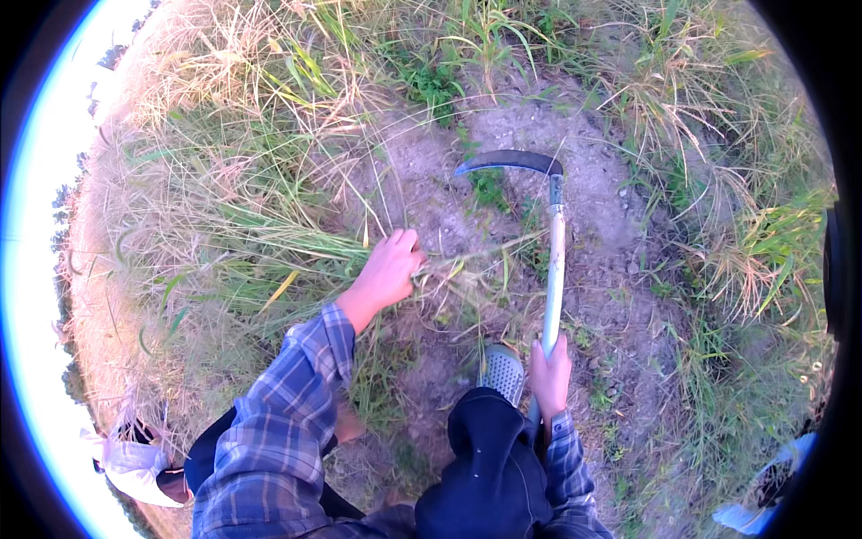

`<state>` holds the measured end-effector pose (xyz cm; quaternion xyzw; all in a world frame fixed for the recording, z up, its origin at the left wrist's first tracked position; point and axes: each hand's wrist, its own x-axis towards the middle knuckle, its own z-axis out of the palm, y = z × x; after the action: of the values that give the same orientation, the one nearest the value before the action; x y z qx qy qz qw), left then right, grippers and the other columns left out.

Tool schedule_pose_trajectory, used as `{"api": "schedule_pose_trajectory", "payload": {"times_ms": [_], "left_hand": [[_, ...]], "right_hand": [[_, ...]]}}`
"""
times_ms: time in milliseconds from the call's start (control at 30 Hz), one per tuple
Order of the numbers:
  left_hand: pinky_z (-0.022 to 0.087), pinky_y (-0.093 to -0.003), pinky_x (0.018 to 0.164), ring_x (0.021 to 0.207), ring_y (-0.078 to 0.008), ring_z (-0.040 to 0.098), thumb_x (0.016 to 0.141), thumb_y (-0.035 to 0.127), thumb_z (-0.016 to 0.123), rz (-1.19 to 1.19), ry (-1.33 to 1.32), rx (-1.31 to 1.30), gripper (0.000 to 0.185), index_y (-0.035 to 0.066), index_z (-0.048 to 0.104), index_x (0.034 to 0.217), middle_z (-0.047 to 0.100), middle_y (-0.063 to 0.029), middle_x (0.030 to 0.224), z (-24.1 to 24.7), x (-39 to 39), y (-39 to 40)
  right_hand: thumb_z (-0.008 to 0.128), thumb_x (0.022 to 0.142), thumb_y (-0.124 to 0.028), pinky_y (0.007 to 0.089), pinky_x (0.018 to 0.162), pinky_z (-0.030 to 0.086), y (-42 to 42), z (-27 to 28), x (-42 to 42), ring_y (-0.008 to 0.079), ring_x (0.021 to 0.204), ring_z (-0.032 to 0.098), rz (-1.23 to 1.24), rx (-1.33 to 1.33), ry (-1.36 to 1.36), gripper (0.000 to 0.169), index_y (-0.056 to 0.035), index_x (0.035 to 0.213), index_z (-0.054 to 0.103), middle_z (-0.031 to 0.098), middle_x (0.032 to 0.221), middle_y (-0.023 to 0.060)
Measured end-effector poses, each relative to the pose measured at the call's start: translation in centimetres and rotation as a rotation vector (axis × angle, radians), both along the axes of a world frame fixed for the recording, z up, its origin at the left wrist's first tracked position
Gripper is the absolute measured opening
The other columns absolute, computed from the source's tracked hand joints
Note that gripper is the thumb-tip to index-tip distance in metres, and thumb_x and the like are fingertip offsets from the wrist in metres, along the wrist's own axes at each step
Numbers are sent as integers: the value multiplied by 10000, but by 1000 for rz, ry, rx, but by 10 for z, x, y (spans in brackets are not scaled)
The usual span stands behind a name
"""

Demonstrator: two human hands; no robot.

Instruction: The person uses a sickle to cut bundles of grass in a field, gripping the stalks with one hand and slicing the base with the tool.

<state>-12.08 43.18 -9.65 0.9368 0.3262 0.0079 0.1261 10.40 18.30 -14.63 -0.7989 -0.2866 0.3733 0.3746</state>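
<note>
My left hand (388, 273) is closed around a bunch of long green grass stems (296, 241), whose tops spread out to the left and whose cut or loose ends stick out to the right. In my right hand (551, 374) is the pale handle of a sickle (556, 263), gripped near its lower part. The sickle's dark curved blade (515, 159) lies beyond both hands, its tip pointing left, over bare soil and a small green weed (490, 188). The blade is apart from the bunch in my left hand.
Dry and green grass (202, 155) stands thick on the left, with more grass (754, 269) on the right. Bare soil (606, 195) runs between them. My perforated shoe (504, 370) is below. A person in light clothing (138, 465) is at the lower left; pale cloth (768, 492) shows at the lower right.
</note>
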Motion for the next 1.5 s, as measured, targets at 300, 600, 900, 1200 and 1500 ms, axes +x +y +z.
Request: {"api": "schedule_pose_trajectory", "payload": {"times_ms": [300, 600, 900, 1200, 1500], "left_hand": [[450, -447, 970, 1220, -389, 472, 706, 79, 650, 444, -322, 13, 391, 58, 662, 1097, 430, -228, 1379, -78, 123, 106], [499, -435, 793, 931, -363, 644, 755, 151, 647, 350, -327, -905, 362, 22, 620, 1092, 666, -220, 994, -97, 105, 128], [534, -438, 718, 973, -302, 638, 811, 87, 575, 206, 335, 138, 223, 53, 559, 1031, 649, -133, 1024, -56, 5, 146], [176, -470, 1155, 1428, -286, 218, 784, 37, 545, -57, 239, 652, 546, 28, 442, 1321, 359, -156, 1464, -41, -3, 187], [373, -490, 1011, 1165, -336, 541, 846, 138, 521, 557, 495, 290, 375, -9, 504, 1190, 578, -230, 1194, -89, -46, 239]], "right_hand": [[581, 903, -175, 369, 525, 456, 5, 10, 17, 232, 573, 605, -180, -38, 0, 227, 11, 966, 467, 588, 661, 149], [577, 909, -166, 361, 514, 448, 32, 2, 29, 241, 567, 598, -115, -6, -41, 220, 14, 967, 465, 584, 664, 152], [565, 931, -207, 472, 571, 491, 184, -12, 13, 434, 701, 651, 152, 82, -139, 286, 20, 1031, 421, 632, 758, 268], [580, 899, -241, 508, 658, 510, 262, -43, -45, 469, 782, 635, 516, 50, -169, 336, 40, 1010, 434, 628, 817, 307], [571, 898, -193, 543, 694, 505, 264, -24, -48, 487, 788, 630, 450, 120, -214, 300, 36, 1014, 415, 630, 810, 316]]}}
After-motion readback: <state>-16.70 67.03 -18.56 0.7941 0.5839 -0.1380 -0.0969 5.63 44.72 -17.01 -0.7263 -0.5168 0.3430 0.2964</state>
